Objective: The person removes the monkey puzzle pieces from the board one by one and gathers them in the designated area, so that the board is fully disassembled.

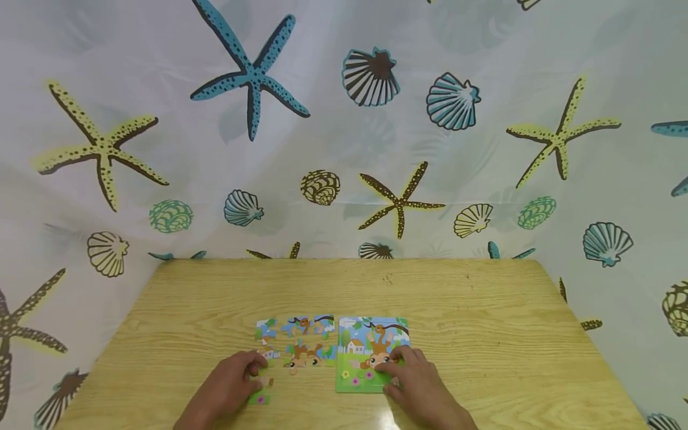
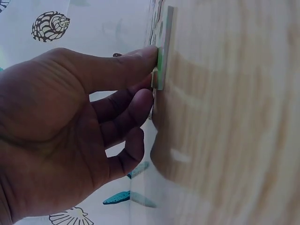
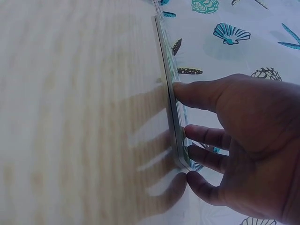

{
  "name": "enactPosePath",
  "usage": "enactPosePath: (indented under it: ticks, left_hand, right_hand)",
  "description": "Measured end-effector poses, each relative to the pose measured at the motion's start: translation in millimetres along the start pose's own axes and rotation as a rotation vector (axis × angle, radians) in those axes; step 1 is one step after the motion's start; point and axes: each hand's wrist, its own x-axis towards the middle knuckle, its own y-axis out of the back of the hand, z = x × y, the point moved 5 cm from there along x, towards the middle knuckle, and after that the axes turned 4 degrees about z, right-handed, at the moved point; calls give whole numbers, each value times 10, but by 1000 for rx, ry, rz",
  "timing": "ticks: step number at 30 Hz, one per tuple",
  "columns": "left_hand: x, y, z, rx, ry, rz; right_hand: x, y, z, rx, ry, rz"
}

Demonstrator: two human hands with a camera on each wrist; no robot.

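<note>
My left hand point(image 1: 232, 382) is at the left end of a group of loose jigsaw pieces point(image 1: 304, 357). Its thumb and curled forefinger pinch a green puzzle piece point(image 1: 263, 375) low over the table; in the left wrist view, the thumb meets a thin piece edge point(image 2: 163, 65). A square picture board point(image 1: 352, 382) lies beside the pieces, printed with an upside-down monkey, a house and flowers. My right hand point(image 1: 421, 382) rests on its right side, thumb and fingertips touching the board and covering part of the monkey.
The wooden table point(image 1: 510, 346) extends around the pieces and board. A white curtain point(image 1: 333, 131) with starfish and shells hangs behind it and along both sides. More pieces with blue sky and branch parts point(image 1: 306, 324) form a row farther back.
</note>
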Motion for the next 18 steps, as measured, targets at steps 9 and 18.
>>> enactPosePath:
  ticks: [9,18]
  left_hand:
    - [14,-3,123,-95,-51,22]
    - [-15,-281,688,-21,-271,50]
  right_hand:
    - [14,0,22,33,-9,0]
    - [-57,60,117,81,-118,59]
